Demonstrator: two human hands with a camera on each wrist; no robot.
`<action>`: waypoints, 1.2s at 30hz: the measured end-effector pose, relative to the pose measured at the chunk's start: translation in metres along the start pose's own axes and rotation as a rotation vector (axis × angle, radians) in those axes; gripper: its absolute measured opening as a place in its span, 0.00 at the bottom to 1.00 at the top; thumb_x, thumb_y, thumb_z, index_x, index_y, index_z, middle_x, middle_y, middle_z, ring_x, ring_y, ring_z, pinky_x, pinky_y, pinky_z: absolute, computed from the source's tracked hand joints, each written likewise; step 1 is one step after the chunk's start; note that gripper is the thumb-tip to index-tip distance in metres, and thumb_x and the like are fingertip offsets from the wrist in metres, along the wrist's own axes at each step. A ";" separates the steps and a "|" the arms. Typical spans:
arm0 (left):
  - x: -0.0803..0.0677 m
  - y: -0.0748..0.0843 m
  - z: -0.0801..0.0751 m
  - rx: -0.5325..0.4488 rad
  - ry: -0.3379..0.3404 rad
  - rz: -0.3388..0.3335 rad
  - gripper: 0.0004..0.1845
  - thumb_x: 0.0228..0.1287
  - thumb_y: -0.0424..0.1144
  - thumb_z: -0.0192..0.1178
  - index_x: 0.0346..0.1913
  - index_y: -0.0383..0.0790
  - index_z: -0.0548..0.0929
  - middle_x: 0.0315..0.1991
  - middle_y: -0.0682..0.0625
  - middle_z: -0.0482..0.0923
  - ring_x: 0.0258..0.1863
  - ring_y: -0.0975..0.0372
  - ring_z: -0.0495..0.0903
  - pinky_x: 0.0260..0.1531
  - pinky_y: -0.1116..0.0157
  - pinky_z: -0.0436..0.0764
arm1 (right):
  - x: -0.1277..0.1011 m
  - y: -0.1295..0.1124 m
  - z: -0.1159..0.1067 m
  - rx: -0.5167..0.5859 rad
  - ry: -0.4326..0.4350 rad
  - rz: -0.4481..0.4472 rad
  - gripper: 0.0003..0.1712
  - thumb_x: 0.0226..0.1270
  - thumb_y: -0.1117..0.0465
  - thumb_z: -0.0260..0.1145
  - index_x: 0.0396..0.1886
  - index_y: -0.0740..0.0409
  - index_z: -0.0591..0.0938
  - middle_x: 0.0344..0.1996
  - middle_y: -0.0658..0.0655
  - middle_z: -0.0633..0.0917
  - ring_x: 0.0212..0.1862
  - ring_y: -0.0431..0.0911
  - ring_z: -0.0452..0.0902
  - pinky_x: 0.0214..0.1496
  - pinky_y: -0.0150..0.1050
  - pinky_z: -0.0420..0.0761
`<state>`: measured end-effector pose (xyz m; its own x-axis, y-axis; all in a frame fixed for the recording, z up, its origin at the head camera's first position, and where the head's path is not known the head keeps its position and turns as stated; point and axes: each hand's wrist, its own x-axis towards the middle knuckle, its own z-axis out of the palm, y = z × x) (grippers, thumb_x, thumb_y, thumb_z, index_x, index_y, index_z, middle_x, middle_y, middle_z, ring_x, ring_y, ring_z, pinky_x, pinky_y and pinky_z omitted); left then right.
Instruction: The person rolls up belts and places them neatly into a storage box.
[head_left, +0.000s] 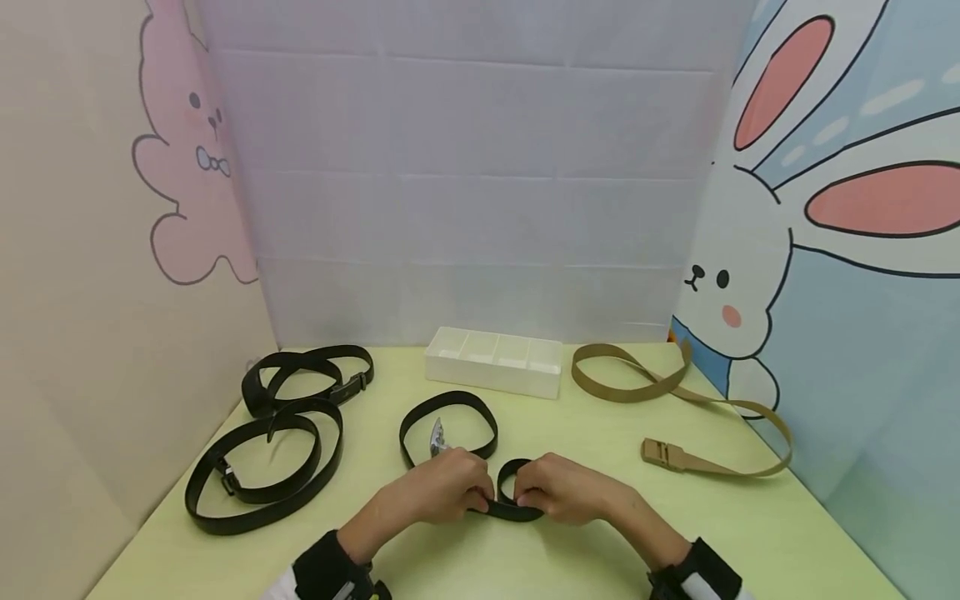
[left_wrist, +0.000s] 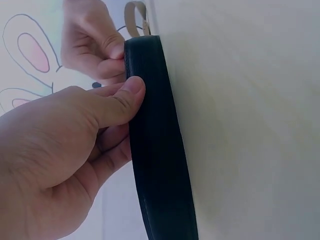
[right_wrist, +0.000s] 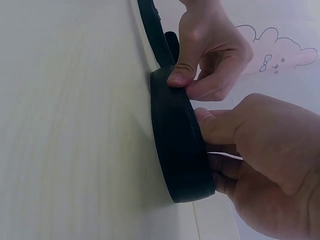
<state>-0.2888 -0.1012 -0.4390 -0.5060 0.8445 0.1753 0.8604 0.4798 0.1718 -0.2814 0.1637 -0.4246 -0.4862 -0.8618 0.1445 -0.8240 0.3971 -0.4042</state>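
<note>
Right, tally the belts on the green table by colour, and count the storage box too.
Black leather belts: 3, one far-left coil, one larger left coil, one gripped by both hands
Tan webbing belt with buckle: 1
White plastic compartment box: 1
Total: 5

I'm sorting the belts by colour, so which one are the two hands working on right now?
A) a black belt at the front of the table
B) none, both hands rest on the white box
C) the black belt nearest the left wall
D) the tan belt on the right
A: the left hand and right hand both pinch a black belt at the table's front; the tan belt lies untouched.
</note>
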 end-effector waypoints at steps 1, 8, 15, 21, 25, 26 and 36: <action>0.000 -0.001 0.000 -0.004 0.004 -0.005 0.03 0.70 0.35 0.79 0.38 0.48 0.97 0.32 0.60 0.87 0.30 0.80 0.74 0.36 0.82 0.71 | 0.000 -0.001 0.001 0.003 -0.002 0.008 0.12 0.84 0.68 0.68 0.37 0.52 0.89 0.31 0.45 0.87 0.34 0.25 0.72 0.42 0.25 0.77; 0.002 -0.001 0.002 -0.003 0.000 -0.029 0.03 0.70 0.35 0.79 0.38 0.48 0.97 0.32 0.59 0.89 0.32 0.79 0.78 0.37 0.82 0.74 | -0.004 -0.001 0.009 0.057 -0.019 0.069 0.09 0.85 0.60 0.70 0.38 0.49 0.89 0.31 0.41 0.84 0.31 0.25 0.69 0.40 0.25 0.75; -0.004 -0.006 -0.001 -0.113 0.025 -0.008 0.01 0.71 0.36 0.79 0.40 0.47 0.97 0.34 0.59 0.91 0.34 0.80 0.81 0.40 0.81 0.78 | -0.005 -0.002 0.010 -0.007 0.005 0.026 0.08 0.79 0.62 0.75 0.35 0.49 0.89 0.31 0.42 0.86 0.32 0.24 0.69 0.40 0.23 0.74; -0.018 -0.028 -0.004 -0.098 0.176 -0.105 0.13 0.77 0.42 0.75 0.57 0.40 0.94 0.47 0.50 0.92 0.46 0.64 0.88 0.49 0.67 0.87 | -0.006 -0.004 0.007 -0.039 0.008 -0.011 0.09 0.77 0.64 0.76 0.33 0.51 0.88 0.30 0.44 0.85 0.32 0.25 0.69 0.40 0.23 0.74; -0.026 -0.046 -0.005 -0.021 0.281 -0.235 0.24 0.78 0.40 0.74 0.71 0.35 0.85 0.59 0.43 0.90 0.55 0.54 0.89 0.57 0.54 0.89 | -0.006 -0.003 0.006 -0.044 0.005 -0.024 0.09 0.78 0.64 0.76 0.33 0.52 0.88 0.30 0.45 0.85 0.33 0.25 0.68 0.40 0.22 0.73; -0.027 -0.049 -0.005 -0.009 0.291 -0.261 0.25 0.78 0.39 0.74 0.72 0.35 0.84 0.60 0.42 0.89 0.56 0.52 0.89 0.58 0.53 0.89 | -0.006 -0.003 0.006 -0.044 0.004 -0.024 0.09 0.78 0.64 0.75 0.33 0.52 0.88 0.30 0.45 0.85 0.33 0.25 0.68 0.40 0.22 0.74; -0.030 -0.066 -0.006 0.014 0.253 -0.285 0.22 0.70 0.36 0.80 0.63 0.32 0.90 0.61 0.41 0.91 0.63 0.46 0.89 0.65 0.46 0.87 | -0.005 -0.005 0.004 -0.051 0.006 -0.028 0.10 0.78 0.63 0.75 0.33 0.51 0.87 0.29 0.43 0.84 0.33 0.25 0.67 0.40 0.23 0.73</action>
<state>-0.3305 -0.1598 -0.4496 -0.7227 0.5919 0.3569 0.6827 0.6917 0.2355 -0.2740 0.1651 -0.4271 -0.4644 -0.8711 0.1601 -0.8510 0.3888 -0.3532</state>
